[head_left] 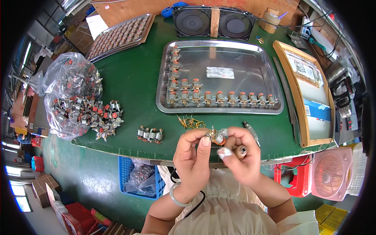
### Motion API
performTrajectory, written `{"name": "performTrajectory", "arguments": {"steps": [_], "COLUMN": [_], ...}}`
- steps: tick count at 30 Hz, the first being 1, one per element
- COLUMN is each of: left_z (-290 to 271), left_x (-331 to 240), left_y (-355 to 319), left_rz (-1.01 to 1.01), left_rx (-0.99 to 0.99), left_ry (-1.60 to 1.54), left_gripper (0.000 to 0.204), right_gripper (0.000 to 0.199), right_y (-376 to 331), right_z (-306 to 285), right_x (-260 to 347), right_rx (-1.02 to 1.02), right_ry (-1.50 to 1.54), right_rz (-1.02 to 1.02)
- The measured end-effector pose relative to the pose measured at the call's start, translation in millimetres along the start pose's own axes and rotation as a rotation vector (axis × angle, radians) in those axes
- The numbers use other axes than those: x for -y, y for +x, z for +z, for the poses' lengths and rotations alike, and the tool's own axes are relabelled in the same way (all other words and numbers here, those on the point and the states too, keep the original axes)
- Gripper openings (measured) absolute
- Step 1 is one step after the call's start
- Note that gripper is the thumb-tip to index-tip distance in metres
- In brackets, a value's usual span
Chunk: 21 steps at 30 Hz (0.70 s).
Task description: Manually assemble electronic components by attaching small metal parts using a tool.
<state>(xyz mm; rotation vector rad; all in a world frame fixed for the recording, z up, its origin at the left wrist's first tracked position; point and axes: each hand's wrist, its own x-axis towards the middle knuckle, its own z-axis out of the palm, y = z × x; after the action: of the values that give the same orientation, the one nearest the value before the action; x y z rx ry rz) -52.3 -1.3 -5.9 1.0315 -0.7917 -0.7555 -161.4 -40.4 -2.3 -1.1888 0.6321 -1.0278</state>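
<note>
My left hand (192, 157) pinches a small motor (220, 140) with an orange end and brassy terminals between thumb and forefinger, just above the table's near edge. My right hand (247, 166), its thumb tip wrapped in white, meets the motor from the other side. Its fingers curl round a short tan handle with a dark end (240, 151); the rest of that tool is hidden. Beyond both hands lies a little pile of brass-coloured terminals (191, 122). A row of similar motors (150, 134) stands left of my left hand.
A metal tray (250, 56) holds motors along its left and near sides. Loose motors (106, 119) spill from a clear plastic bag (72, 72) at left. Behind stand two black fans (192, 22); a wooden-framed box (303, 90) is at right. A blue crate (124, 172) sits below the table.
</note>
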Motion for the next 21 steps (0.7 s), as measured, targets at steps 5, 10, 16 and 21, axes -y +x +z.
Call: {"name": "performTrajectory", "arguments": {"steps": [5, 10, 16, 21], "left_z": [1.1, -6.1, -20.5, -26.8], "left_x": [-2.7, -2.3, -14.4, -13.0], "left_y": [0.1, 3.9, 15.8, 24.2], "left_rz": [0.043, 0.000, -0.223, -0.171], "left_rx": [0.034, 0.058, 0.061, 0.085], "left_ry": [-0.003, -0.049, -0.219, -0.287], "left_gripper": [0.016, 0.016, 0.013, 0.010], "right_gripper": [0.023, 0.021, 0.026, 0.028], "right_y": [-3.6, 6.7, 13.2, 15.8], "right_z": [-4.1, -5.9, -20.6, -34.2], "right_x": [-2.7, 18.0, 24.2, 20.3], "right_rx": [0.028, 0.068, 0.203, 0.353], "right_ry": [-0.259, 0.277, -1.013, -1.331], "right_rz": [-0.159, 0.389, -0.280, -0.294]}}
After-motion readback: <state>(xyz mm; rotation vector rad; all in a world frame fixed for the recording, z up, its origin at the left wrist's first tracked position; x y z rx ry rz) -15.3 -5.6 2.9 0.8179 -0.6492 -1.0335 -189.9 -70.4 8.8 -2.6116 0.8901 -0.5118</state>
